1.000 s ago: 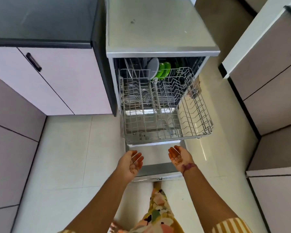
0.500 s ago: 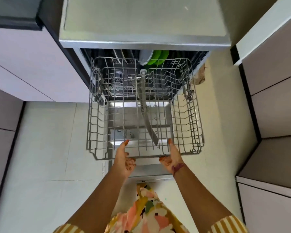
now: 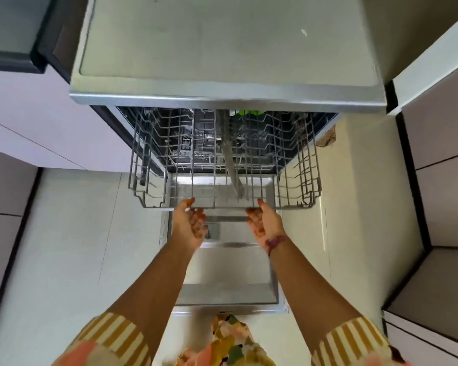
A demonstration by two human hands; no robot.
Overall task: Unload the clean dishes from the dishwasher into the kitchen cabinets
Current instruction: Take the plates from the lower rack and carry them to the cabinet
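Observation:
The wire upper rack (image 3: 306, 165) of the dishwasher (image 3: 222, 99) sticks halfway out and looks bare of dishes. Behind it, under the machine's top edge, shows a sliver of green plates (image 3: 249, 112). My left hand (image 3: 188, 223) and my right hand (image 3: 266, 224) press against the rack's front rim, palms facing each other and thumb tips up at the rim. The fingers below the rim look relaxed, not curled round the wire. The lower part of the tub is hidden by the rack.
The open dishwasher door (image 3: 222, 289) lies flat in front of my legs. Pale cabinet fronts (image 3: 37, 122) stand to the left and more cabinets (image 3: 444, 143) to the right. A dark countertop (image 3: 8, 30) is at the upper left. Light floor tiles (image 3: 72, 247) flank the door.
My hands went from hovering below the rack to its front rim. The rack has slid back into the dishwasher, and the plates are now nearly hidden.

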